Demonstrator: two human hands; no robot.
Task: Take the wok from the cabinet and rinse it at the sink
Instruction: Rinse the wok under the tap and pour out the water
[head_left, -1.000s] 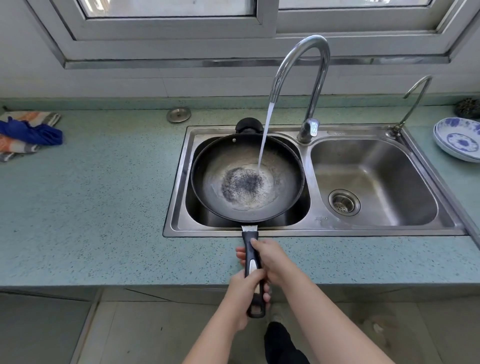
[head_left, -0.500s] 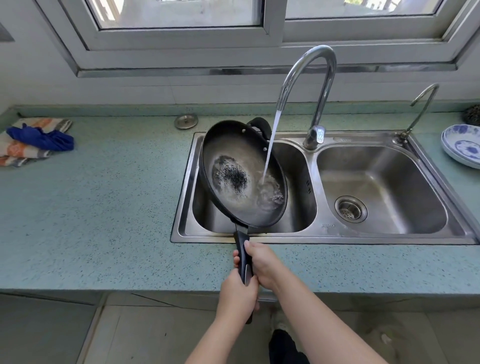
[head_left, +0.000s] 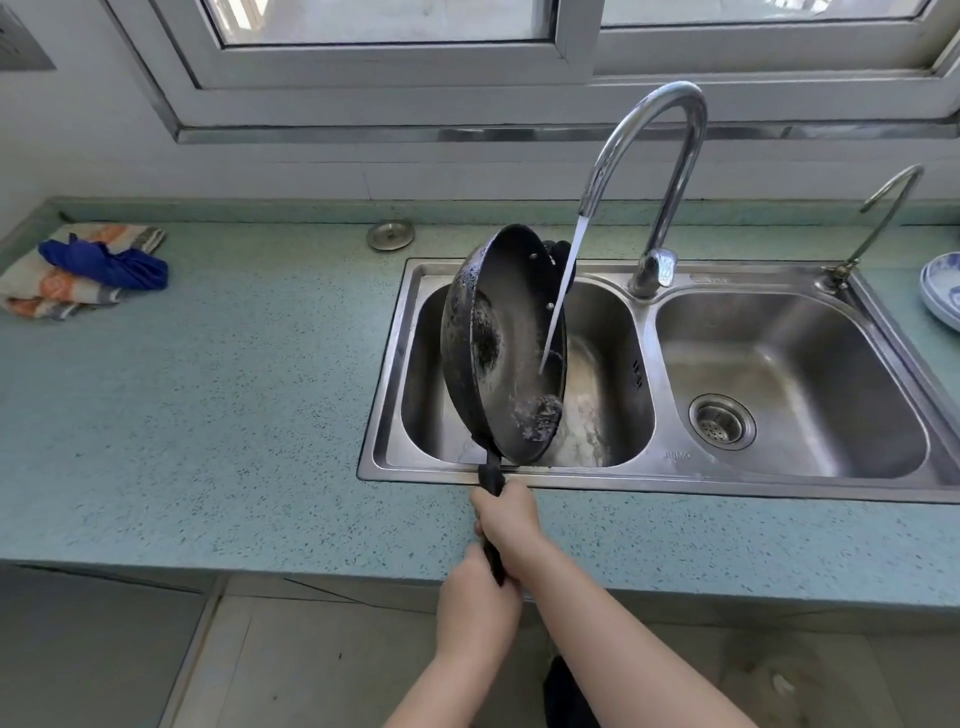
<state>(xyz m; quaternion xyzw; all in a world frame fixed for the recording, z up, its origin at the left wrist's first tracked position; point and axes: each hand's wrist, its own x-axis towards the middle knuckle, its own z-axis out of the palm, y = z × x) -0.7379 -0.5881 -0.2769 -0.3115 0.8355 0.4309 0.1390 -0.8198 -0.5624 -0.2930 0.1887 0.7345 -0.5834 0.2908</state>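
Black wok (head_left: 511, 353) tipped on edge over the left basin of the sink (head_left: 388, 364), under the running tap (head_left: 678, 182).
Its handle (head_left: 491, 475) is gripped by the left hand (head_left: 475, 597) and right hand (head_left: 511, 522); rinsing looks well along, tap not yet shut.

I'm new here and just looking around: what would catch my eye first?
The black wok, tipped steeply over the sink's left basin, with water from the tall curved tap striking its inside. Just below, the right hand and the left hand both grip its long black handle at the counter front edge. Far left, a bright blue cloth lies on a striped towel.
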